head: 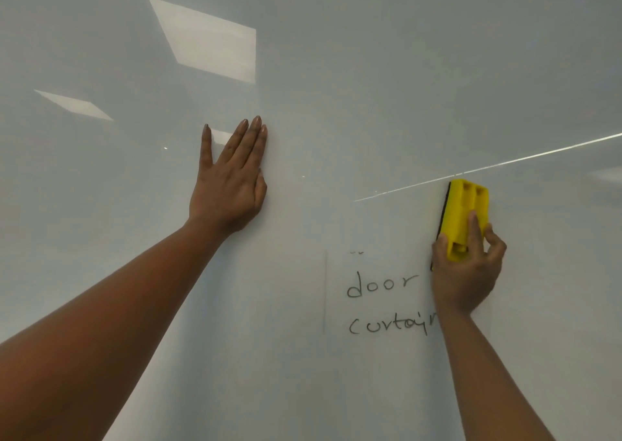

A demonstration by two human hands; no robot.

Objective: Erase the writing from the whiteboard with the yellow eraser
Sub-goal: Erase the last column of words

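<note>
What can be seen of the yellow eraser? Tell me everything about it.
The yellow eraser is a blocky piece that looks like moulded plastic, with recessed hollows in its back and a dark pad along its left edge, facing the whiteboard. It stands roughly upright, tilted slightly, to the upper right of the word "door". The right hand grips its lower half, with fingers curled over the back. Whether the pad touches the board cannot be told.

arms: both bare, no sleeves in view
left hand (232,184): no rings, short nails
right hand (468,272): no rings
</note>
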